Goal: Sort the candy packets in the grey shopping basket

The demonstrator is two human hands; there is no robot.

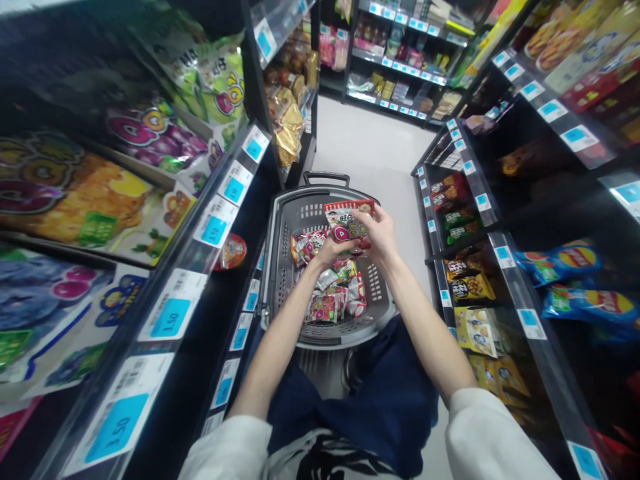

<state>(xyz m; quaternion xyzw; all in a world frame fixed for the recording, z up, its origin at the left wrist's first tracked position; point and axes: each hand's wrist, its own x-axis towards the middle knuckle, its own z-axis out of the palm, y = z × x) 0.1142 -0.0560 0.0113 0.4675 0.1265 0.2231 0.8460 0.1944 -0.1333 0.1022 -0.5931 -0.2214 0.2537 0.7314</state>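
Observation:
Both my hands grip a red and white candy packet (pixel 345 223) above the far part of a grey shopping basket (pixel 383 319). My left hand (pixel 334 251) holds it by the lower edge, fingers closed. At the right edge, my right hand (pixel 379 230) pinches the same packet, with its fingers across the front. Inside the basket, below my hands, lie several small colourful snack packets (pixel 327 303). Part of this pile is hidden by my left hand and the held packet.
On the left, a shelf holds large QQ candy bags (pixel 155 137) behind price tags (pixel 173 305). Shelves on the right carry blue chip bags (pixel 593 303) and yellow snack bags (pixel 473 287). The pale floor (pixel 370 137) runs toward a far shelf unit (pixel 400 63).

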